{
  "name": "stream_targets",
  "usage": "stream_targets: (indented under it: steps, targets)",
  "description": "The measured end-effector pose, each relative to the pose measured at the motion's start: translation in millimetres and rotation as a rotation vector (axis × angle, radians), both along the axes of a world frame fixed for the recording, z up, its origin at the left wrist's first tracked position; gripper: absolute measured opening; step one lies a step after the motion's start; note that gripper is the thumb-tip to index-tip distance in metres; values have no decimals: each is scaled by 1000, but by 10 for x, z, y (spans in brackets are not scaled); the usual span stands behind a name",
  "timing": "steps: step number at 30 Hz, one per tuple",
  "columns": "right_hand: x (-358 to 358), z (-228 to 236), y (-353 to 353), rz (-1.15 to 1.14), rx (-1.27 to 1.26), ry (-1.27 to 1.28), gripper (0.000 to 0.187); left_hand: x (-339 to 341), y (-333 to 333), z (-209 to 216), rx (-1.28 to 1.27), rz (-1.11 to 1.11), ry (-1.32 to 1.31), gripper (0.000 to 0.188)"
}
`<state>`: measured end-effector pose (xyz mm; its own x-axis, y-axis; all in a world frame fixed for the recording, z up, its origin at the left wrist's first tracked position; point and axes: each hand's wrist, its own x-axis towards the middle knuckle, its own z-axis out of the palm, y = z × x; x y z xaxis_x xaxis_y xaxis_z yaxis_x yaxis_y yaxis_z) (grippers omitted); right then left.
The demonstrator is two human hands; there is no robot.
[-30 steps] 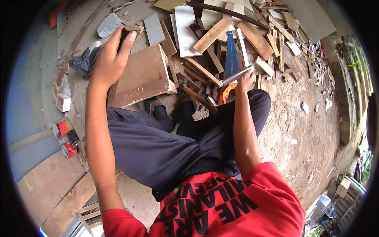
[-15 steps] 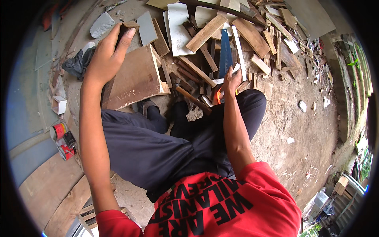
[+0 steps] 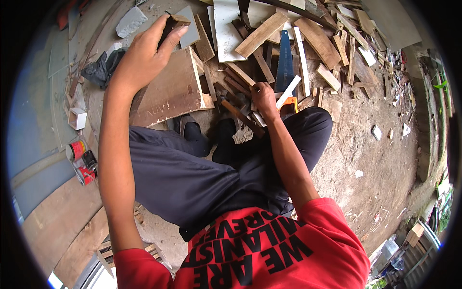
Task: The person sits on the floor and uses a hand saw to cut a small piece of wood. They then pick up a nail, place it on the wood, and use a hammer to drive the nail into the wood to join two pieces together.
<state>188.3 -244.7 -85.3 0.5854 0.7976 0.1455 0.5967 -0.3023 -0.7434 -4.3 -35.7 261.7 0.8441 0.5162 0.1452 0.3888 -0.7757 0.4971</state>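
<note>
My left hand [image 3: 144, 58] reaches far left, with thumb and fingers closed around the end of a brown wooden piece [image 3: 179, 20]. Below that hand stands a wide box-like wooden panel [image 3: 168, 91] with worn edges. My right hand [image 3: 264, 100] is over the scrap wood, fingers curled in; what they pinch, if anything, is hidden. Right beside it, a white strip of wood [image 3: 289, 91] slants across a handsaw, whose blue blade [image 3: 284, 60] points away from me. The saw's orange handle [image 3: 290, 101] shows partly, next to my knee.
A heap of loose boards [image 3: 317, 43] and offcuts spreads over the far floor. At the left lie a black plastic bag [image 3: 102, 70], a pale block [image 3: 131, 22], a small white box [image 3: 77, 118] and red cans [image 3: 79, 151]. My feet stand just beyond my bent knees.
My right hand has moved left off the saw handle, and the white strip now lies slanted beside it. My left hand keeps its hold on the wooden piece. The view has shifted slightly.
</note>
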Motion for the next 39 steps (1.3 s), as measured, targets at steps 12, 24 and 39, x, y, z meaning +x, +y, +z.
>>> stream_targets:
  steps: [12, 24, 39]
  targets:
    - [-311, -379, -41, 296, -276, 170, 34, 50, 51, -122, 6, 18, -95, 53]
    - [70, 1011, -178, 254, 291, 1666, 43, 36, 223, -61, 46, 262, -359, 55]
    - [-941, 2804, 45, 339, 843, 2260, 23, 282, -125, -52, -370, 141, -515, 36]
